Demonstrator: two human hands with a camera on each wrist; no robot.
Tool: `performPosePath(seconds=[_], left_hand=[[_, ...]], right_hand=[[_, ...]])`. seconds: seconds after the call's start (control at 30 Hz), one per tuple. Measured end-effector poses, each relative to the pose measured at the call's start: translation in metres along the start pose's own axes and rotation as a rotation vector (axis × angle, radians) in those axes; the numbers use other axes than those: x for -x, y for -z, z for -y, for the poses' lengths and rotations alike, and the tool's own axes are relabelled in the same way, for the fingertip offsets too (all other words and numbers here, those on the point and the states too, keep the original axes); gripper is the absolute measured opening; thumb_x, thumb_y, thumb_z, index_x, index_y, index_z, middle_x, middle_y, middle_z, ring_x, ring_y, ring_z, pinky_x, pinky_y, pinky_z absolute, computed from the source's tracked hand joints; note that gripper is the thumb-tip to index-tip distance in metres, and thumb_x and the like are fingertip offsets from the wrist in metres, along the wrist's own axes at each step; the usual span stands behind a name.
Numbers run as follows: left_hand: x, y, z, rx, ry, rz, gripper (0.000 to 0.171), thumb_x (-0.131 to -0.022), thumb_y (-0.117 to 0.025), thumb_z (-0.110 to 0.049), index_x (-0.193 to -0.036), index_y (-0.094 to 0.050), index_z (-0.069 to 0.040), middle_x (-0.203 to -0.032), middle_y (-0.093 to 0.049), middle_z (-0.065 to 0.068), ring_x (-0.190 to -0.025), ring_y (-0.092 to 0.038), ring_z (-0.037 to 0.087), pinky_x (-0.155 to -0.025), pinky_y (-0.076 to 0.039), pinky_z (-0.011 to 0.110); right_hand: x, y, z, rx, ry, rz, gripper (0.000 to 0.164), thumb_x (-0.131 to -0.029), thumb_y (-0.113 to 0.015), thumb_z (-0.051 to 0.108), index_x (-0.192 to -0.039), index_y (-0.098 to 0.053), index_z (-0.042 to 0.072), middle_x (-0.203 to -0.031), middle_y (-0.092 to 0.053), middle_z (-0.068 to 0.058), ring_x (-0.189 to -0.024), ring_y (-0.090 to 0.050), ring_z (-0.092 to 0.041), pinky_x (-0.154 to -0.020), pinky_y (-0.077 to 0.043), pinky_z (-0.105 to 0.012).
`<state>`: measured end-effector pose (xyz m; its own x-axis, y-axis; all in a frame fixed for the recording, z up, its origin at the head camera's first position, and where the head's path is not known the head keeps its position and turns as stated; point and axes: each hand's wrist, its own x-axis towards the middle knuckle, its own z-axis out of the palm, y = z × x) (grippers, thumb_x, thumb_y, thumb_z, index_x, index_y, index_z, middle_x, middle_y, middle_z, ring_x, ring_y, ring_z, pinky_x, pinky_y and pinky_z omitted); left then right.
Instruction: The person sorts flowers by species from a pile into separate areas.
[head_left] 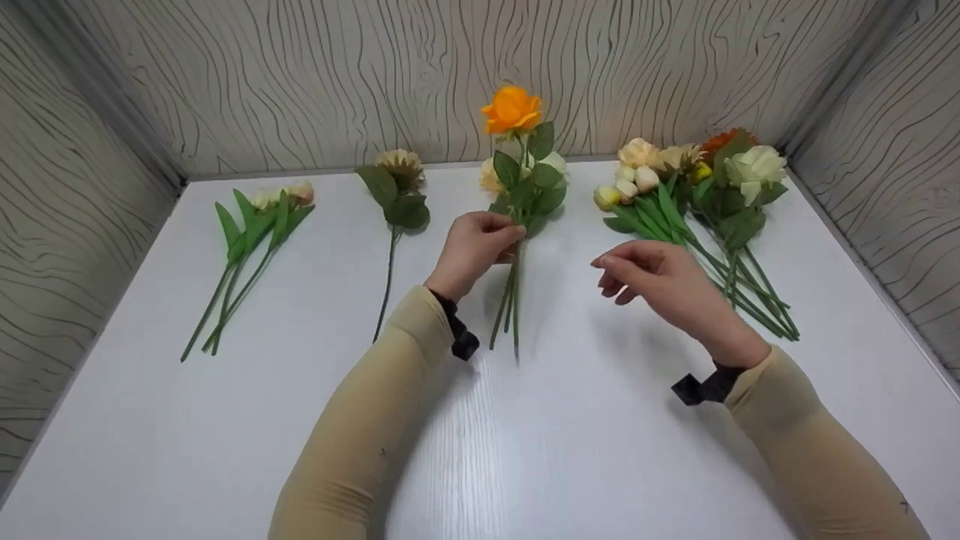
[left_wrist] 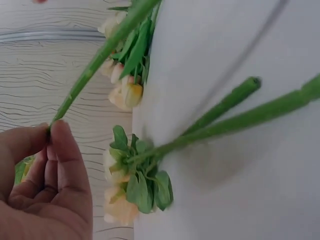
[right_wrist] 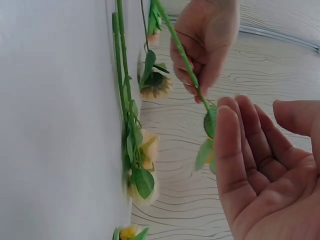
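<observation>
My left hand (head_left: 474,251) pinches the green stem (left_wrist: 87,75) of an orange rose (head_left: 512,110) between thumb and fingertips, just under its leaves. The rose is raised above the table, its bloom toward the back wall. Under it lie two pale roses, one cream (head_left: 553,162) and one peach (head_left: 491,178), their stems pointing to the front. To the right, my right hand (head_left: 664,289) hovers with loosely bent fingers and holds nothing. In the right wrist view its palm (right_wrist: 280,200) faces up near the rose's leaves (right_wrist: 205,152), fingers apart from the stem.
Several tulips (head_left: 259,225) lie at the left on the white table (head_left: 187,450). Beside them is one beige flower (head_left: 401,171) with a dark stem. A mixed pile with a white rose (head_left: 754,172) and tulips (head_left: 626,184) lies at the right. Patterned walls (head_left: 315,82) enclose the table.
</observation>
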<state>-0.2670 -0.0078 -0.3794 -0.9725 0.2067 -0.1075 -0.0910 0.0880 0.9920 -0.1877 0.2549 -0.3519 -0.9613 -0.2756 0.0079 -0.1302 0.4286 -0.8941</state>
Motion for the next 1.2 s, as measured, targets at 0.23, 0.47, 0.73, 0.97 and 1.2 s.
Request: performPosePath(seconds=[0.23, 0.47, 0.73, 0.97, 1.2], left_hand=[[-0.021, 0.005, 0.012, -0.113, 0.132, -0.027, 0.020, -0.098, -0.072, -0.020, -0.111, -0.071, -0.004, -0.107, -0.065, 0.009, -0.086, -0.063, 0.020, -0.079, -0.058, 0.029], [-0.029, 0.005, 0.020, -0.280, 0.195, -0.043, 0.013, -0.098, -0.071, -0.016, -0.104, -0.072, -0.005, -0.090, -0.063, 0.007, -0.076, -0.060, 0.017, -0.072, -0.055, 0.029], [-0.028, 0.000, 0.020, -0.438, 0.206, -0.045, 0.022, -0.098, -0.072, -0.018, -0.115, -0.066, -0.006, -0.104, -0.064, 0.007, -0.085, -0.062, 0.020, -0.074, -0.054, 0.030], [-0.025, 0.001, 0.022, -0.501, 0.151, -0.041, 0.029, -0.097, -0.073, -0.024, -0.117, -0.065, -0.005, -0.096, -0.065, 0.007, -0.078, -0.061, 0.018, -0.069, -0.052, 0.029], [-0.014, 0.005, 0.015, -0.542, 0.042, -0.087, 0.056, -0.096, -0.074, -0.029, -0.141, -0.051, -0.006, -0.119, -0.058, 0.010, -0.093, -0.062, 0.021, -0.081, -0.054, 0.034]], right_hand=[[0.001, 0.009, 0.000, -0.037, 0.015, -0.035, 0.032, -0.104, -0.062, 0.033, -0.117, -0.072, 0.006, -0.102, -0.070, -0.021, -0.092, -0.069, -0.032, -0.079, -0.061, -0.034], [-0.003, 0.008, -0.003, -0.029, -0.006, -0.021, 0.031, -0.104, -0.062, 0.032, -0.117, -0.072, 0.006, -0.103, -0.070, -0.019, -0.092, -0.069, -0.030, -0.079, -0.061, -0.033], [-0.006, 0.007, -0.008, 0.006, -0.052, -0.001, 0.032, -0.104, -0.063, 0.034, -0.118, -0.073, 0.007, -0.102, -0.071, -0.017, -0.093, -0.069, -0.038, -0.078, -0.061, -0.033], [-0.011, 0.012, -0.019, 0.046, -0.119, 0.022, 0.034, -0.104, -0.062, 0.033, -0.121, -0.071, 0.005, -0.109, -0.070, -0.020, -0.097, -0.069, -0.035, -0.078, -0.060, -0.031], [-0.017, 0.041, -0.046, 0.162, -0.216, -0.005, 0.049, -0.103, -0.060, 0.044, -0.129, -0.066, 0.003, -0.116, -0.068, -0.019, -0.101, -0.064, -0.030, -0.077, -0.058, -0.034]])
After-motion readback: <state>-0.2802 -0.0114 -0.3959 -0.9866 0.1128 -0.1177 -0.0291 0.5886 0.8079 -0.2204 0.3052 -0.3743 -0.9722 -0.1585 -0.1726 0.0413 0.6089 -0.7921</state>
